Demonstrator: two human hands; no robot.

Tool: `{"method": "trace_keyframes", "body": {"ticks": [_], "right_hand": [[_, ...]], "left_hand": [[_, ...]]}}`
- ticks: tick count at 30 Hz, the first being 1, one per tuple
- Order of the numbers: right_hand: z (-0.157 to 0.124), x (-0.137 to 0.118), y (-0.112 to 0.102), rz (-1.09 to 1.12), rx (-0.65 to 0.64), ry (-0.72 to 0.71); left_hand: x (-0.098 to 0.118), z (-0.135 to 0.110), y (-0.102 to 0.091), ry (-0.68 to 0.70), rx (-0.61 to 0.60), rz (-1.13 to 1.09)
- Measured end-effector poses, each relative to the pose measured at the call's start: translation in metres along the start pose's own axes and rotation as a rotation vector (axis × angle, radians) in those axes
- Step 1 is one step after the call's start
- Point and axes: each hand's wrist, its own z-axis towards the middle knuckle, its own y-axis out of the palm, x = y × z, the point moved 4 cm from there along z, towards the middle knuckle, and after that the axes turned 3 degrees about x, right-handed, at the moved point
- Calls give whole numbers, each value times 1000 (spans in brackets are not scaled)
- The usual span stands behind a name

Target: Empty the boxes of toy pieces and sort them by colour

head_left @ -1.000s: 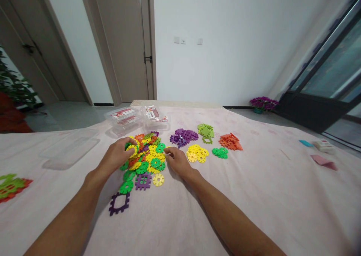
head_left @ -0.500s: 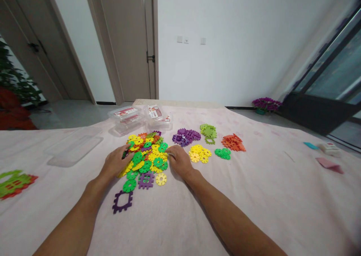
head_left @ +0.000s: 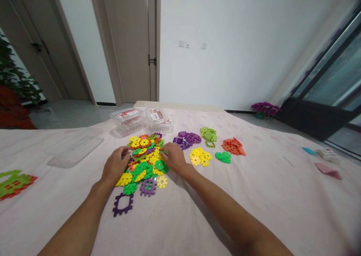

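A mixed heap of flat plastic snowflake pieces (head_left: 144, 156), yellow, green, orange and purple, lies on a pale pink cloth (head_left: 180, 211). My left hand (head_left: 115, 165) rests on the heap's left edge with its fingers curled among the pieces. My right hand (head_left: 174, 156) sits at the heap's right edge, fingers bent and pinching at a green piece. Nearer to me lie a purple square frame (head_left: 123, 205), a purple grid piece (head_left: 148, 187) and a yellow wheel (head_left: 161, 181).
Sorted small piles lie to the right: purple (head_left: 186, 139), light green (head_left: 208, 134), orange (head_left: 232, 146), yellow (head_left: 200, 156), green (head_left: 223, 157). Clear plastic boxes (head_left: 132, 117) stand behind the heap and a clear lid (head_left: 75, 150) lies left. Green and orange pieces (head_left: 14, 181) sit at far left.
Both hands drew slightly inward over the heap. The left hand slid down its left edge and pieces spread toward me. The right hand moved up onto the heap's right side.
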Motion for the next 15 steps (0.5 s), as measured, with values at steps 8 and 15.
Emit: {"method": "trace_keyframes", "body": {"ticks": [8, 15], "right_hand": [[31, -5, 25, -66, -97, 363], [38, -2, 32, 106, -144, 566]], "left_hand": [[3, 2, 10, 257, -72, 220], [6, 1, 11, 281, -110, 260]]}}
